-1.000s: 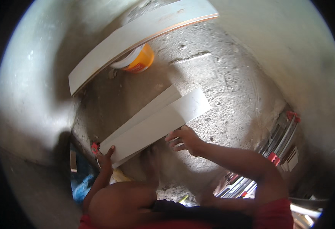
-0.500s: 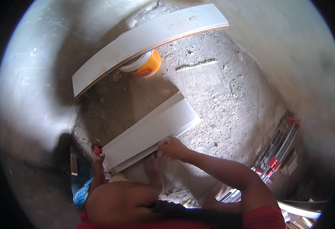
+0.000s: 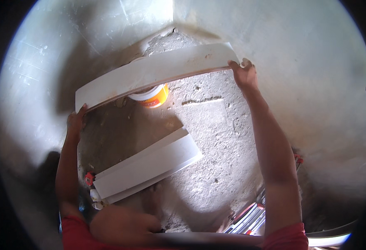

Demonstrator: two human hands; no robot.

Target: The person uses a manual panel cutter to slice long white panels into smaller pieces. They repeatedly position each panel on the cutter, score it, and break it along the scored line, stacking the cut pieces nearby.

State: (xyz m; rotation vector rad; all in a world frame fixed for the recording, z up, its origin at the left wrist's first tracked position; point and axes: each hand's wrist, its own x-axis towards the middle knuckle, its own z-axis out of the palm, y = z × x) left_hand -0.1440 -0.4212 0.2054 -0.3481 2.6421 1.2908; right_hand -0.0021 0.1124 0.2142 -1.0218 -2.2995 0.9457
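Long pale tile (image 3: 158,73) held at both ends, up against the far corner walls, above the rough concrete floor (image 3: 229,137). Left hand (image 3: 75,123) closed around the left end; right hand (image 3: 243,75) closed on the right end, fingers over the top edge. An orange-and-white bucket (image 3: 151,96) stands just behind and under it. Two more tiles (image 3: 149,164) lie stacked on the floor, nearer. Judgement: stiff, fairly heavy, brittle at the corners, glazed face likely slippery; end holds suit its length.

Constr. site: bare concrete floor (image 3: 224,137), tiles (image 3: 149,164), bucket (image 3: 151,96)
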